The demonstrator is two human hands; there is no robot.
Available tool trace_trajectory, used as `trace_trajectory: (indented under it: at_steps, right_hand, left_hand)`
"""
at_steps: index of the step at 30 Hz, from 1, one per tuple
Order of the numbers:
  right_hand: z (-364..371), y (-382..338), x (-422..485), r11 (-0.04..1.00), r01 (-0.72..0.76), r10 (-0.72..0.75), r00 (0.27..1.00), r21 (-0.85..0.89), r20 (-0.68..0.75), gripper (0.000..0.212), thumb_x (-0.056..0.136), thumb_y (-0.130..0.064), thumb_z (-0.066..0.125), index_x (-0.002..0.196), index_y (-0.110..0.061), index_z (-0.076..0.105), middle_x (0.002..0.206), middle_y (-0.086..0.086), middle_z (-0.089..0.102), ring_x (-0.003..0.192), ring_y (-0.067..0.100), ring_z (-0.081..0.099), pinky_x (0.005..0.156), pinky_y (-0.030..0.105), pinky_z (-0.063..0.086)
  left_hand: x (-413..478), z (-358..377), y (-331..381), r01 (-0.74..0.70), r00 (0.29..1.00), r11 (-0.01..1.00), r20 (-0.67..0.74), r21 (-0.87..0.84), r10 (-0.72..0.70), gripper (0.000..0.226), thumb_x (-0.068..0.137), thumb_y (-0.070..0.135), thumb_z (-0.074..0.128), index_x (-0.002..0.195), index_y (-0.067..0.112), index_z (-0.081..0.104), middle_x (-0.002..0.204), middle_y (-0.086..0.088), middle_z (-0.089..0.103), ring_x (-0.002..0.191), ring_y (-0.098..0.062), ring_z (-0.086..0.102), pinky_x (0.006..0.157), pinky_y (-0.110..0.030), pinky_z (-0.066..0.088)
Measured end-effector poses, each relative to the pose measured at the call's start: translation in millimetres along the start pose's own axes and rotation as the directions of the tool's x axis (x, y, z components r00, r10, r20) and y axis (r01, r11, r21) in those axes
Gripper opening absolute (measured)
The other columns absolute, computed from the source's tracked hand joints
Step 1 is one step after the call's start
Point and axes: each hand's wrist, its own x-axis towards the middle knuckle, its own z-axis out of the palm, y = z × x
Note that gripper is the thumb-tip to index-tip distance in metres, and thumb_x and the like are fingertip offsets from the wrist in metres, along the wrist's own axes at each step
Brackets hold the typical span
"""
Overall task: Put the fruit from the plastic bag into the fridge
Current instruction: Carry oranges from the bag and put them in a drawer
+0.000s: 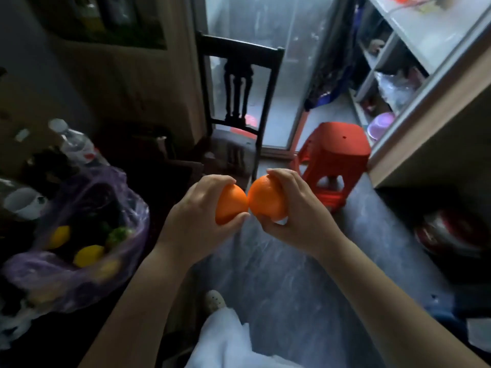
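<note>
Plastic, wood, stone
Crinkled translucent plastic bag [66, 277], glossy red plastic stool [334, 144], dark wooden chair [239, 51], smooth marbled floor [292, 274].

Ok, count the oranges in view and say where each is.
2. One orange is in the left hand, the second orange in the right hand, touching each other. The plastic bag may hide more.

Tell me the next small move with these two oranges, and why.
The left hand grips the left orange, the right hand the right orange, touching, both out of the plastic bag and both hands full. So probably carry them right, toward the white shelves, which may be the fridge.
</note>
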Motion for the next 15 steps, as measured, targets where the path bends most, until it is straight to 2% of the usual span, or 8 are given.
trace_trajectory:
  at_steps: [3, 5, 10, 12, 15]
  right_hand:
    - [-36, 6, -55, 0.997, -0.067, 0.062, 0.993, -0.045, -0.098, 0.071, 0.071, -0.034, 0.074, 0.131, -0.009, 0.045, 0.130, 0.006, 0.049, 0.119, 0.022, 0.049, 0.100, 0.031, 0.041]
    - [-53, 9, -87, 0.989, -0.124, 0.110, 0.982, -0.083, -0.156, 0.071, 0.071, -0.033, 0.074, 0.131, -0.009, 0.046, 0.132, 0.005, 0.049, 0.120, 0.019, 0.047, 0.103, 0.022, 0.036]
    - [-87, 23, -147, 0.967, -0.231, 0.204, 0.955, -0.110, -0.214, 0.072, 0.073, -0.036, 0.070, 0.133, -0.008, 0.043, 0.133, 0.005, 0.047, 0.122, 0.015, 0.043, 0.105, 0.012, 0.023]
    - [-99, 28, -164, 0.952, -0.283, 0.252, 0.941, -0.117, -0.226, 0.073, 0.073, -0.038, 0.069, 0.134, -0.010, 0.042, 0.133, 0.003, 0.046, 0.121, 0.015, 0.044, 0.104, 0.014, 0.027]
    - [-112, 30, -182, 0.916, -0.374, 0.334, 0.912, -0.147, -0.239, 0.076, 0.072, -0.045, 0.067, 0.137, -0.017, 0.039, 0.136, -0.002, 0.044, 0.123, 0.015, 0.044, 0.102, 0.027, 0.038]
  left_hand:
    - [-9, 19, 47, -0.090, 0.994, 0.996, 0.065, -0.009, 0.090, 0.057, 0.071, 0.059, 0.055, 0.119, 0.029, 0.046, 0.120, 0.012, 0.052, 0.105, -0.011, 0.052, 0.074, -0.026, 0.043]
    - [-15, 31, 73, -0.143, 0.983, 0.989, 0.107, -0.032, 0.146, 0.057, 0.071, 0.061, 0.054, 0.119, 0.030, 0.046, 0.120, 0.013, 0.052, 0.105, -0.012, 0.053, 0.073, -0.030, 0.047]
    - [-18, 57, 119, -0.276, 0.927, 0.957, 0.237, -0.089, 0.290, 0.065, 0.067, 0.061, 0.062, 0.121, 0.031, 0.043, 0.122, 0.013, 0.049, 0.105, -0.013, 0.053, 0.075, -0.032, 0.049]
    - [-15, 67, 132, -0.330, 0.889, 0.939, 0.302, -0.099, 0.344, 0.072, 0.063, 0.059, 0.070, 0.123, 0.030, 0.043, 0.124, 0.012, 0.048, 0.107, -0.012, 0.052, 0.077, -0.027, 0.045]
    - [-4, 80, 149, -0.410, 0.819, 0.903, 0.384, -0.126, 0.426, 0.077, 0.060, 0.060, 0.069, 0.125, 0.030, 0.041, 0.126, 0.012, 0.047, 0.109, -0.011, 0.049, 0.078, -0.025, 0.041]
